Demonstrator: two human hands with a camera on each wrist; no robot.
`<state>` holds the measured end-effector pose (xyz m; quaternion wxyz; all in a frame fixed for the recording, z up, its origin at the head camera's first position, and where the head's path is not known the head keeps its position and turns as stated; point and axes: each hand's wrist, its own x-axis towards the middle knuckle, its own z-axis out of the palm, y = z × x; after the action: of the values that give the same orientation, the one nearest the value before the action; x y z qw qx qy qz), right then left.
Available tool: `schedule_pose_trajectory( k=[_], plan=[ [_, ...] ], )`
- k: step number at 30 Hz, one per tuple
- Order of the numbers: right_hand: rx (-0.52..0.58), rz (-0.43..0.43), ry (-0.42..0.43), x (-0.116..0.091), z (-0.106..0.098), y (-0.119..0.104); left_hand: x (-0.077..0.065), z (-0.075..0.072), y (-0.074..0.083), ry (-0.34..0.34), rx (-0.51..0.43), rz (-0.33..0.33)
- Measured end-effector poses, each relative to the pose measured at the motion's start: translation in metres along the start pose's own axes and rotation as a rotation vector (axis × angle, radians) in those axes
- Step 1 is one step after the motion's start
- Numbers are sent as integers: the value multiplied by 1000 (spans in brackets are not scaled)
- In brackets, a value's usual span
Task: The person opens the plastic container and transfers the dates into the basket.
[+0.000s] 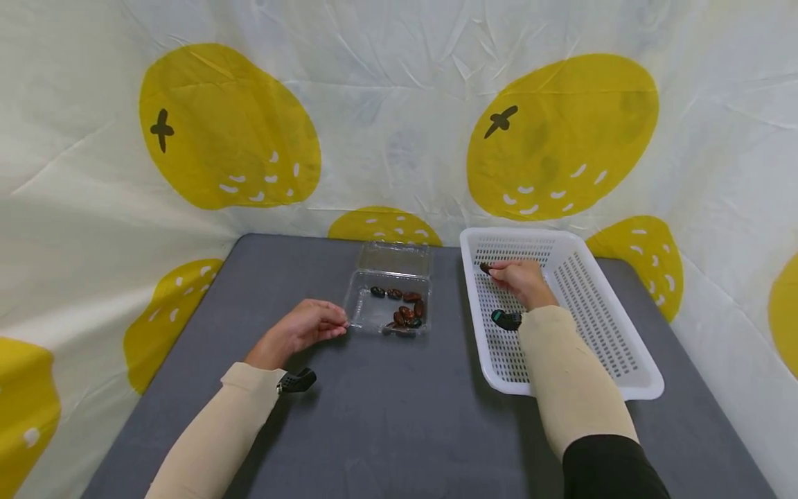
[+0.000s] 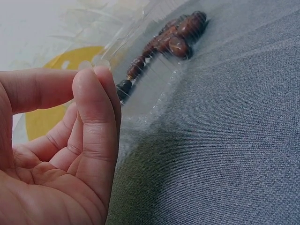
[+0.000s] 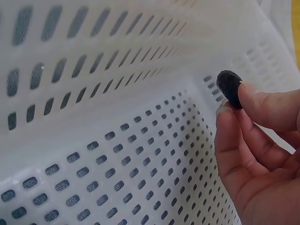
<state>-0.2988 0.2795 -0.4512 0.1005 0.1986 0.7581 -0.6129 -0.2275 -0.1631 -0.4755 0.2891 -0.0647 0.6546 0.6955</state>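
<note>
Right hand pinching oval date, slotted plastic basket

Table: one, dark grey, beneath both grips.
Curtain: white, creased, beyond and to either side of both grips.
Fruit prints: several, yellow, on the curtain; one large beyond each grip.

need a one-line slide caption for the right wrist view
A right hand pinches a dark, glossy oval piece between thumb and fingers over a white slotted basket.
</note>
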Motion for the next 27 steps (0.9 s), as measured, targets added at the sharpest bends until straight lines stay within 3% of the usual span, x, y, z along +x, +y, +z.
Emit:
schedule_pose_trajectory(
  k=[13,27],
  plan=[
    [-26,25,-52,11,1,9,2,0,-2,10,2,-7],
    [-54,31,-22,16,0,16,2,0,-3,15,-3,-4]
  ],
)
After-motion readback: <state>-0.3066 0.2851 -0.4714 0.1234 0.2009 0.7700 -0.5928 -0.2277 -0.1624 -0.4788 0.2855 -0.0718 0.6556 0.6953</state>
